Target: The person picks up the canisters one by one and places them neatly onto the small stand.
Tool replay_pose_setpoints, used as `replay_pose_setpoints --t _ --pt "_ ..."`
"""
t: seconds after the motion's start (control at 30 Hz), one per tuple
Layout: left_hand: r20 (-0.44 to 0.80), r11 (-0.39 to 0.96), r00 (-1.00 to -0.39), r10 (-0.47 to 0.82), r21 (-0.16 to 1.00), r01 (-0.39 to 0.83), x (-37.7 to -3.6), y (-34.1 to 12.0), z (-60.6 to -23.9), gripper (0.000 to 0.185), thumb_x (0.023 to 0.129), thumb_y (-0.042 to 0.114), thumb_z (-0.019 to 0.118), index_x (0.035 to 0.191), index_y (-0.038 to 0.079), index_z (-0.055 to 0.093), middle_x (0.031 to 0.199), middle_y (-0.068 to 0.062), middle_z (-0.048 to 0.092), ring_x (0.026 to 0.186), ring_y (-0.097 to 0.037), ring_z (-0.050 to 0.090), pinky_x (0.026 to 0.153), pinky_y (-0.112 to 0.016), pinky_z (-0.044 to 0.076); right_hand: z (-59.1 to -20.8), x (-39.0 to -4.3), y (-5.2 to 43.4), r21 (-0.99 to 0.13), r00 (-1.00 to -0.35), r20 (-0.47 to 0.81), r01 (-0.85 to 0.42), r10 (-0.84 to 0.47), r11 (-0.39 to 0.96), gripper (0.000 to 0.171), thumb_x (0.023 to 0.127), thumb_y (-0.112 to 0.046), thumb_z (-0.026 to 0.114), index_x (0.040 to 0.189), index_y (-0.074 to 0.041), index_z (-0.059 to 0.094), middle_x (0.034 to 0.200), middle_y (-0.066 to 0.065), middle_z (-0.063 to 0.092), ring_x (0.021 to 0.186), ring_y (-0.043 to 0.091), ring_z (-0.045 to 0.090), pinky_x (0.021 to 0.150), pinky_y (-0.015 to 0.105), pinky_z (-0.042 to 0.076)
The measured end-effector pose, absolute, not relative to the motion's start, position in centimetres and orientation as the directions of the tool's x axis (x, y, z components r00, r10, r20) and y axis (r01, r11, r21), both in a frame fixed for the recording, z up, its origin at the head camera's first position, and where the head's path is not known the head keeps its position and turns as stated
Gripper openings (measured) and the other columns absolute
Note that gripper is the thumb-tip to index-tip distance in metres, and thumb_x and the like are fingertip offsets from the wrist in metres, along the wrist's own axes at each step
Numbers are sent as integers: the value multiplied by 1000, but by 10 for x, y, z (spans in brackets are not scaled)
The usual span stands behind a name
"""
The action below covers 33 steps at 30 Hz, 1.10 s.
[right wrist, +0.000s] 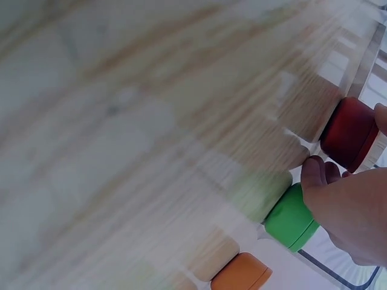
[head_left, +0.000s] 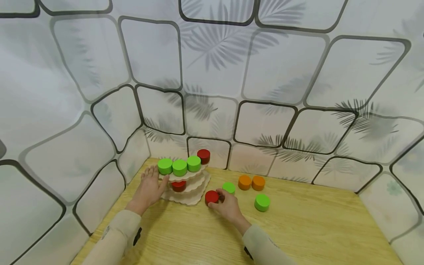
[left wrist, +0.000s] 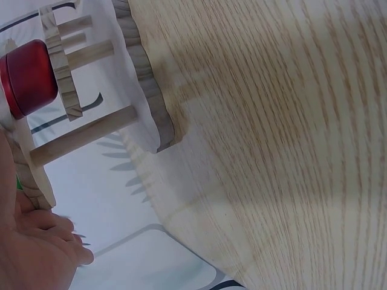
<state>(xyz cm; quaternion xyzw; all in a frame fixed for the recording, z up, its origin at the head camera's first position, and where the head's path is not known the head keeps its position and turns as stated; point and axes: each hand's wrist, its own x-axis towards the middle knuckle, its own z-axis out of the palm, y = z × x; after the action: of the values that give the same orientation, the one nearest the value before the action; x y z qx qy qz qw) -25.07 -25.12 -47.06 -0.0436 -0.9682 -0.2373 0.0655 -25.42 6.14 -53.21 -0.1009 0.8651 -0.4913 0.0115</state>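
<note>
A three-tier wooden stand with wavy-edged boards stands at the back left. My left hand holds the left edge of its top board, thumb along the front and fingers at the side. Three green cylinders and a red cylinder are on that board. Another red cylinder sits on the tier below, also seen in the left wrist view. My right hand grips a short red cylinder between thumb and fingers, right of the stand. A green cylinder is just behind this hand.
Two orange cylinders stand side by side toward the back of the wooden table. Nearer, a green cylinder stands to the right of my right hand. Patterned white walls enclose the table's back and sides.
</note>
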Motion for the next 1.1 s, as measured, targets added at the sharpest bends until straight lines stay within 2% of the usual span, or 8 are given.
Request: replay_pose_setpoints --t 0.5,0.97,1.1 --pt "156 882 -986 54 456 120 -251 -251 -470 81 115 45 32 157 -23 19 165 -44 19 155 -63 12 126 -72 13 -531 -251 61 -839 -968 135 -226 -212 495 60 82 -9 88 134 10 64 125 24 73 117 38 69 104 54 56" --pt "162 881 -985 58 456 127 -253 -251 -473 81 115 46 31 157 -23 19 165 -44 20 154 -63 13 126 -73 14 -531 -251 62 -849 -971 120 -209 -208 485 59 83 -9 87 133 10 64 124 24 72 117 38 69 104 54 56" --pt "165 880 -985 55 458 126 -252 -251 -472 81 115 46 32 157 -23 19 165 -44 20 154 -63 14 126 -73 14 -530 -253 62 -859 -974 101 -189 -204 476 57 84 -10 88 133 9 65 122 22 73 114 35 69 102 51 58"
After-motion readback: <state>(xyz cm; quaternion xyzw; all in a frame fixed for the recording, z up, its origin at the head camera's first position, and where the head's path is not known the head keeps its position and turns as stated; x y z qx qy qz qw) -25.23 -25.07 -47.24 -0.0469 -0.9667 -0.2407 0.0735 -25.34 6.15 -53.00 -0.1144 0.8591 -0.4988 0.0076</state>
